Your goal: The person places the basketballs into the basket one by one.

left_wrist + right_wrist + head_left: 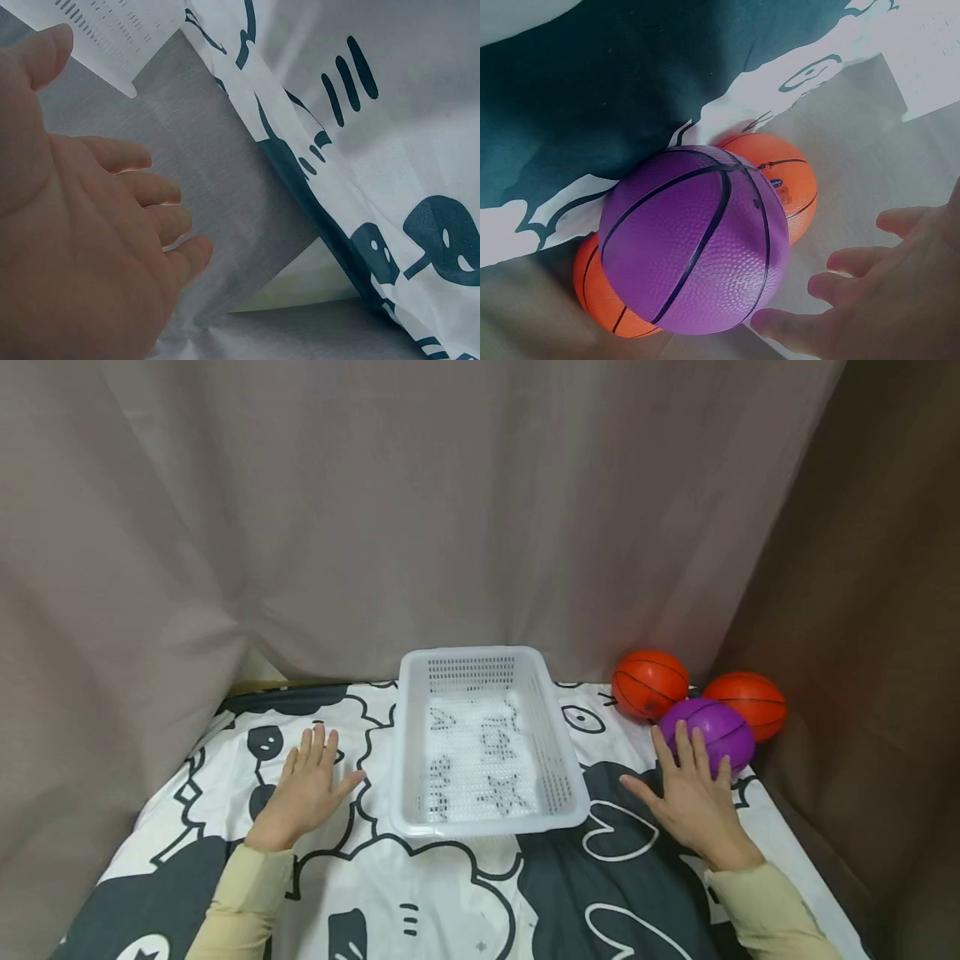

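Note:
A white perforated plastic basket (408,777) stands on the patterned cloth, between my two hands. My left hand (303,789), fingers spread and straight, is left of the basket and holds nothing; the left wrist view shows its palm with the fingers loosely extended. My right hand (693,802) is spread too, just in front of a purple basketball (697,240), its fingertips overlapping the ball in the head view. Behind the purple ball sit two orange basketballs, one at the back left (649,683) and one at the back right (750,703).
The cloth (420,893) with black-and-white cartoon figures covers the table. A grey-beige curtain (465,510) hangs along the back and left, and a darker brown curtain (877,652) on the right. The balls lie near the table's right back corner.

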The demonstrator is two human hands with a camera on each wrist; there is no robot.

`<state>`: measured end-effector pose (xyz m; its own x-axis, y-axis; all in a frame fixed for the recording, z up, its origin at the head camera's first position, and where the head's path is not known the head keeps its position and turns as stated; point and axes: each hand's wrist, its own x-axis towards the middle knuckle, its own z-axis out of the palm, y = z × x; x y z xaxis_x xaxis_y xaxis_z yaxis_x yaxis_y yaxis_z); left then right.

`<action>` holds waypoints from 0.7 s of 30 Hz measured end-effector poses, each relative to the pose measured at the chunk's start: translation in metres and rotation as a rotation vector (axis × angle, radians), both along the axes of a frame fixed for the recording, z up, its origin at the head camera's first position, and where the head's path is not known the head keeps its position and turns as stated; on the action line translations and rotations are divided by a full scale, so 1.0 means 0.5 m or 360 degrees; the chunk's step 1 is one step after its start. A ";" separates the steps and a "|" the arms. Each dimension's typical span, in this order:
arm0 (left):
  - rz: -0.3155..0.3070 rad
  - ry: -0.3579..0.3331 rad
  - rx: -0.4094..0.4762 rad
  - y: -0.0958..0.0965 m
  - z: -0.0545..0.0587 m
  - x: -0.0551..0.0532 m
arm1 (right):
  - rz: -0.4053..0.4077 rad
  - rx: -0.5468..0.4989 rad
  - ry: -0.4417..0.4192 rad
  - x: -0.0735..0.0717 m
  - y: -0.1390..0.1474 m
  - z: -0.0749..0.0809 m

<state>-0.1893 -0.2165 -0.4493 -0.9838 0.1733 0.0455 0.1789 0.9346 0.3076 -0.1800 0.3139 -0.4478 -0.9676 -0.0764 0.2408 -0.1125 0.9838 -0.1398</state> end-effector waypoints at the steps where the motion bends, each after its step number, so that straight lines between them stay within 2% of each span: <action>1: -0.0001 -0.0001 -0.0002 0.000 -0.001 0.000 | 0.0001 -0.0001 -0.0001 0.001 0.001 -0.001; 5: -0.0012 0.0009 0.0034 0.007 -0.003 0.002 | -0.0003 -0.0020 -0.0002 0.007 0.011 -0.004; 8: -0.0024 0.0023 0.0179 0.025 0.003 0.008 | -0.0028 -0.0057 0.0018 0.007 0.025 -0.004; 12: -0.0059 0.0027 0.0459 0.073 0.014 0.030 | -0.0134 -0.0136 0.0066 0.002 0.047 -0.004; 14: -0.0092 0.0047 0.0552 0.102 0.017 0.045 | -0.0195 -0.0185 0.0112 -0.001 0.057 -0.003; 18: -0.0135 0.0096 0.0631 0.153 0.011 0.068 | -0.0279 -0.0273 0.0252 -0.012 0.078 0.004; 21: -0.0136 0.0134 0.0650 0.180 0.005 0.071 | -0.0321 -0.0336 0.0331 -0.026 0.090 0.009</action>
